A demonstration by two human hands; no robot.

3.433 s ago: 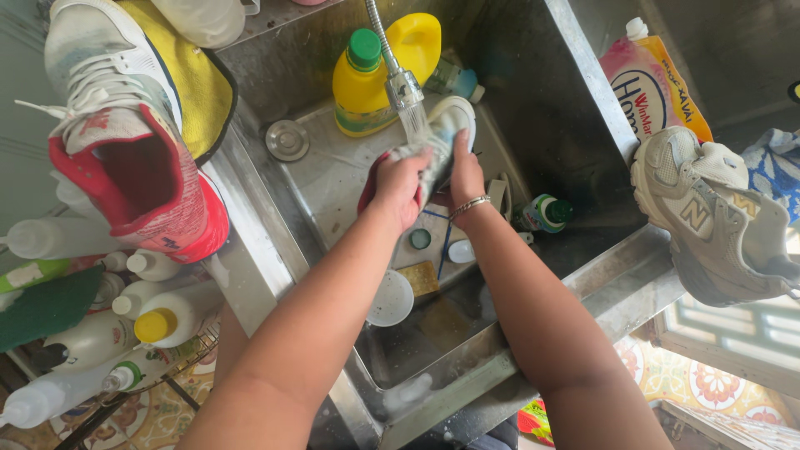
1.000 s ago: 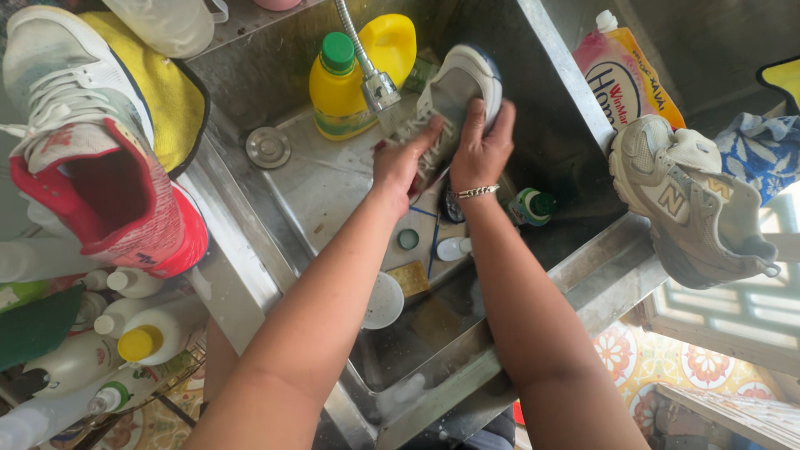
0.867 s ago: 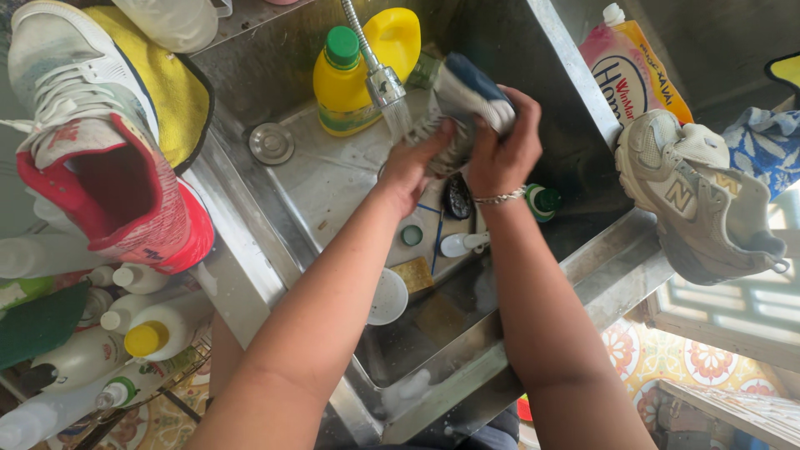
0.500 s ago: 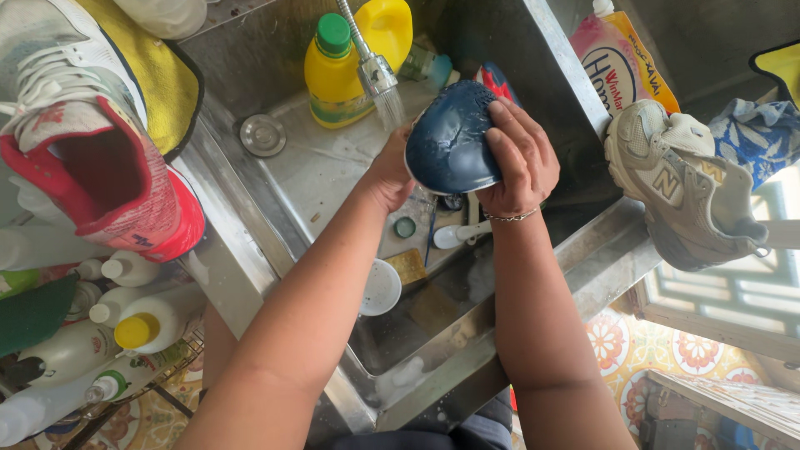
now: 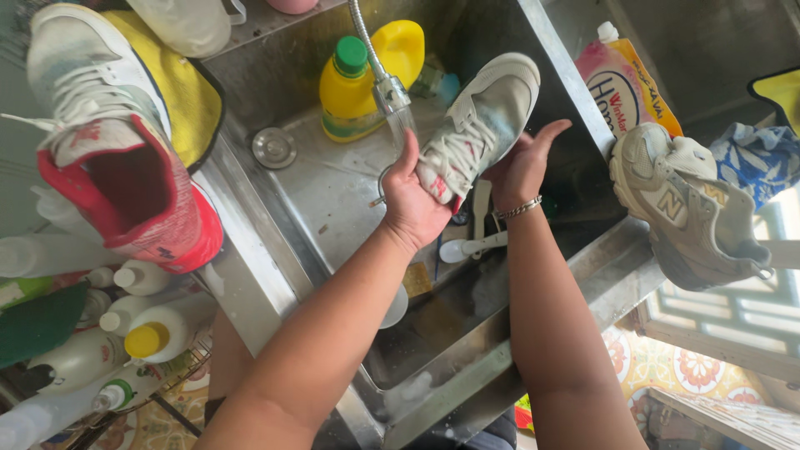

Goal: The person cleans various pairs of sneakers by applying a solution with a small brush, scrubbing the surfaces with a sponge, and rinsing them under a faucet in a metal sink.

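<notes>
Now that the sole-up flip is undone, left hand [image 5: 414, 204] grips the grey sneaker [image 5: 475, 129] laces-up over the sink [image 5: 325, 192], right hand [image 5: 525, 162] cupping its side, under the faucet head [image 5: 392, 93]; upper gets rinsed.

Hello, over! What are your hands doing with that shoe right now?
Left hand and right hand both grip the grey sneaker, laces up. Sneaker sits beside the faucet head, over the sink. Nothing blocking.
</notes>
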